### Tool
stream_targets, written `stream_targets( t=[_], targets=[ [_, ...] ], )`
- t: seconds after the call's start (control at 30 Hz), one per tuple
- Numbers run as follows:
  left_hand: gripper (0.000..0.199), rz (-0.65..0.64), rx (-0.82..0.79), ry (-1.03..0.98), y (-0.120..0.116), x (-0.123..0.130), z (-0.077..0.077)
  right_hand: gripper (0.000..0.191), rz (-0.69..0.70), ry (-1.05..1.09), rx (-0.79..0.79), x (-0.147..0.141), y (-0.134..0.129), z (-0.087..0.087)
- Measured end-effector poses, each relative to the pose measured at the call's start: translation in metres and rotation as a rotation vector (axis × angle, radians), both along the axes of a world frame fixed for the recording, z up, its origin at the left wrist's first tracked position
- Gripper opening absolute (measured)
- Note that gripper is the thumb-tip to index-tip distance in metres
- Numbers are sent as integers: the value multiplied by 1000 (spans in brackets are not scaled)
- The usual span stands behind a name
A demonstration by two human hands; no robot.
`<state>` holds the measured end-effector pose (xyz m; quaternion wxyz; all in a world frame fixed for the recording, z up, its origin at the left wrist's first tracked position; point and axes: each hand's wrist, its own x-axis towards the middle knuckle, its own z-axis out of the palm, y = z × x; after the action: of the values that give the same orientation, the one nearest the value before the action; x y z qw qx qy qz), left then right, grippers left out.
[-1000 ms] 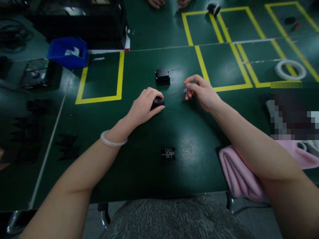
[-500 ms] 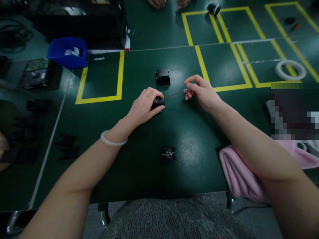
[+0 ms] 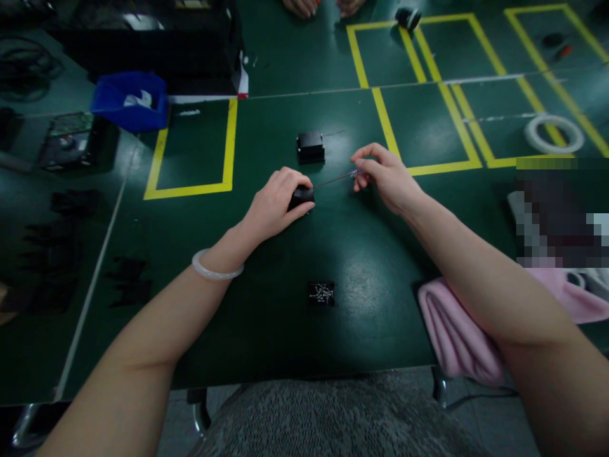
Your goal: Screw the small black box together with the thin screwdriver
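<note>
My left hand (image 3: 278, 200) grips a small black block-like part (image 3: 303, 198) on the green table, fingers over its top and thumb along its near side. In my right hand (image 3: 380, 174) is a thin screwdriver (image 3: 335, 180), pinched at its handle. Its long shaft points left, and the tip meets the right side of the black part; the exact contact point is too small to make out. Just beyond, a second black part (image 3: 311, 146) with shiny screw-like corners stands on the table. Closer to me lies a small black tray (image 3: 328, 303) of loose silver screws (image 3: 322, 292).
A blue bin (image 3: 128, 105) stands at the back left beside large black equipment (image 3: 190, 51). Dark parts (image 3: 128, 279) lie left. A pink cloth (image 3: 457, 330) and a white tape roll (image 3: 554, 133) are on the right. Another person's hands (image 3: 302, 6) show at the far edge.
My hands, the black part and the screwdriver stay almost in place. At the far left edge, another person's partly visible hand has shifted slightly.
</note>
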<state>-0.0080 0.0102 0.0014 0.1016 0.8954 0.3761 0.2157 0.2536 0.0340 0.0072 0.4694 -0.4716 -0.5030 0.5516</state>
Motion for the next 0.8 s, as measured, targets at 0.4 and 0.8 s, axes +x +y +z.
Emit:
stream_targets(
  t=[0.4, 0.8],
  targets=[
    [27, 0, -3, -11, 1, 0, 0, 18, -15, -17, 23, 1, 2, -4],
    [26, 2, -1, -4, 0, 0, 0, 13, -1, -33, 37, 2, 1, -6]
  ],
)
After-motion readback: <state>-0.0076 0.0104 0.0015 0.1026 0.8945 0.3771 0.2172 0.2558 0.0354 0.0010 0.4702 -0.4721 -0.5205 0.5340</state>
